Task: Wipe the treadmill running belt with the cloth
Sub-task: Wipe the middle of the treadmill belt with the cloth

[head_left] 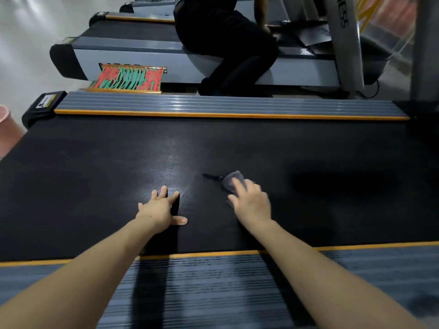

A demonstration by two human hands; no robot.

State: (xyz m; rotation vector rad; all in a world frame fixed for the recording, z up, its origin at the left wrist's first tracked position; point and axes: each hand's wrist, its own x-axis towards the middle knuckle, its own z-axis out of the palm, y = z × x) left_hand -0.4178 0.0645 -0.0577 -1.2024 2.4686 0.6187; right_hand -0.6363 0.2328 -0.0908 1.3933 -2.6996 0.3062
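Note:
The black running belt point(95, 176) fills the middle of the head view, with a faint sheen near its centre. My right hand point(251, 201) presses flat on a small grey cloth point(231, 180) lying on the belt right of centre; the hand is blurred and covers most of the cloth. A dark strap or loop sticks out from the cloth to the left. My left hand point(161, 207) rests flat on the belt with fingers spread, a short way left of the cloth and apart from it.
Grey ribbed side rails with orange edging run along the near side point(213, 288) and far side point(213, 105) of the belt. A person in dark clothes point(225, 43) crouches on the neighbouring treadmill. A red and green framed board point(129, 78) leans there. A pink bin point(7, 129) stands at the left.

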